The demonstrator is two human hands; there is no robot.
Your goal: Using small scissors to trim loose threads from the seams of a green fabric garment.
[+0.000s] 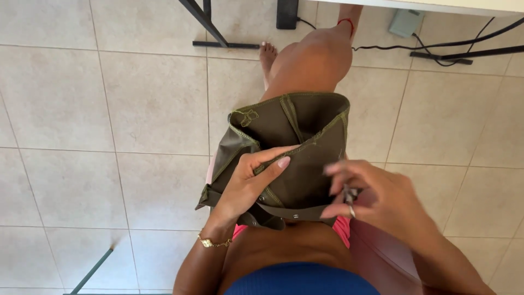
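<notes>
Your left hand [248, 183] comes up from the lower edge of the view with the wrist bent, a thin gold bracelet [214, 242] around it, and it lies on the olive-green garment [297, 147] that rests on your lap. The fingers are closed on a fold of the cloth: the thumb points to the right along a seam, and the other fingers curl under the fabric, so you are pinching the cloth itself. Your right hand [371, 194] hovers just to the right of the left thumb, over the right edge of the garment, with the fingers half curled. It is blurred, and a small pale or metallic thing shows between the fingers, but I cannot tell what it is, or how tight the hand closes on it. The garment has its long axis going away from your hands, toward your knee [322, 54], with the open end far and the band with snaps near your body. Its lower part is hidden under your left hand. Beyond the knee, the black worktop leg [210, 24] is cut off by the top edge.
</notes>
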